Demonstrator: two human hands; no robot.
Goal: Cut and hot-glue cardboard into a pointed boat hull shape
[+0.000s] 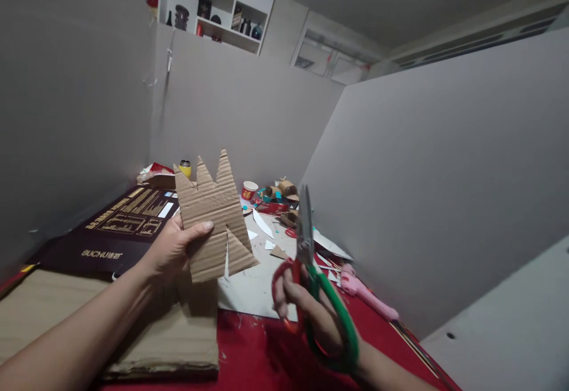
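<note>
My left hand [178, 243] grips a piece of corrugated cardboard [211, 213], thumb on its front face and fingers behind. Pointed spikes run along the top of this piece, and a slit cuts up into it from the bottom edge. In my right hand [311, 305] is a pair of scissors [306, 237] with one red and one green handle. The blades point upward, look closed, and stand apart from the cardboard, to its right. Motion blurs the handles and fingers a little.
Under my left arm lies a flat cardboard box [146, 343], with a dark printed box [133, 219] behind it. A white board [246, 296] with paper scraps rests on the red cloth [249, 349]. Farther back stands a paper cup [249, 190]. A pink glue gun [368, 296] lies right.
</note>
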